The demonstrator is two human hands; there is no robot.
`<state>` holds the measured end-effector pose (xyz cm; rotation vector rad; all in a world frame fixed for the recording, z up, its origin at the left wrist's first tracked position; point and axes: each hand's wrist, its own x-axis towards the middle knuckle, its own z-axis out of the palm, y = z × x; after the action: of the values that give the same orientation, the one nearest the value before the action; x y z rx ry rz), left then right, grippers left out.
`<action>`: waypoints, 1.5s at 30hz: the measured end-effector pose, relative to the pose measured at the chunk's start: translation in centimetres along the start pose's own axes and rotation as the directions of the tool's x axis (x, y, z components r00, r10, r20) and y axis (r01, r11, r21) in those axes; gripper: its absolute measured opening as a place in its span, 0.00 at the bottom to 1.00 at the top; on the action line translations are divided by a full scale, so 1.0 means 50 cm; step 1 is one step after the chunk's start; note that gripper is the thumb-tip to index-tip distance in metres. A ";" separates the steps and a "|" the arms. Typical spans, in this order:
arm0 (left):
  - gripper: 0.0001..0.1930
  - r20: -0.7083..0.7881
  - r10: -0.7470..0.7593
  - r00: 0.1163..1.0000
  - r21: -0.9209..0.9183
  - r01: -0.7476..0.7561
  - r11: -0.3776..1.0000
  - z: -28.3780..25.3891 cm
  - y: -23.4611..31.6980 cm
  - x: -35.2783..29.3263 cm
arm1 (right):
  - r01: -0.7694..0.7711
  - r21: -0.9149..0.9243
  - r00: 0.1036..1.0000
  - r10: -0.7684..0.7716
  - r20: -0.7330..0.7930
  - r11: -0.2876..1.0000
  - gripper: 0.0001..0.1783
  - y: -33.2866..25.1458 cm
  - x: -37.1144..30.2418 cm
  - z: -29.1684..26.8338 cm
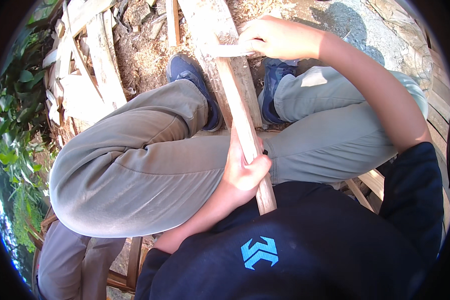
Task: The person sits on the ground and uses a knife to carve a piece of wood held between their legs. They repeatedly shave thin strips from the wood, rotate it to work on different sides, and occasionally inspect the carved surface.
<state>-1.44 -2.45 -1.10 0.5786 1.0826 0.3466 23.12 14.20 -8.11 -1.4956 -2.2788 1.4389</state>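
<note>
My left hand (245, 172) is wrapped round a long, pale wooden stick (241, 112), thumb on top. The stick slants from my shirt front up between my legs, and its far part lies over a thick wooden plank (241, 75) between my shoes. My right hand (280, 37) is closed at the far side, gripping what looks like a knife; its handle is hidden in the fist. The bright, washed-out blade (230, 50) lies crosswise over the stick's far part. Glare hides the exact contact between edge and wood.
Split boards and offcuts (92, 60) are heaped at the far left beside green plants (15, 135). Wood shavings (152, 60) cover the ground round my blue shoes (190, 75). A narrow wood strip (172, 22) lies left of the plank. Another person's trousered leg (75, 260) shows at lower left.
</note>
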 end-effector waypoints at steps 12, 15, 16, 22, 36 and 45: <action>0.31 0.038 -0.097 0.995 -0.144 0.101 0.984 0.018 0.039 0.009 | 0.088 0.049 0.991 -0.083 -0.107 0.995 0.14 0.079 0.038 0.074; 0.32 0.013 -0.126 0.992 -0.119 0.126 0.985 0.015 0.048 0.006 | 0.116 0.174 0.993 -0.117 -0.006 0.978 0.14 0.009 0.015 0.054; 0.31 0.013 -0.120 0.993 -0.125 0.121 0.985 0.017 0.047 0.006 | 0.114 0.194 0.992 -0.121 0.024 0.974 0.14 -0.008 0.005 0.044; 0.31 0.016 -0.106 0.994 -0.132 0.107 0.985 0.022 0.049 0.007 | 0.110 0.062 0.988 -0.102 -0.114 0.992 0.14 0.071 0.037 0.060; 0.31 0.004 -0.124 0.992 -0.149 0.123 0.981 0.018 0.049 0.006 | 0.136 0.048 0.991 -0.137 0.004 0.990 0.13 0.078 0.027 0.018; 0.36 0.023 -0.117 0.993 -0.141 0.119 0.983 0.016 0.044 0.006 | -0.007 0.215 0.998 -0.007 0.062 0.976 0.15 0.099 0.013 0.033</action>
<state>-0.57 -0.73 0.29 0.3880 1.0632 0.3130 25.38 14.03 -12.86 -1.4054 -2.0738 1.6928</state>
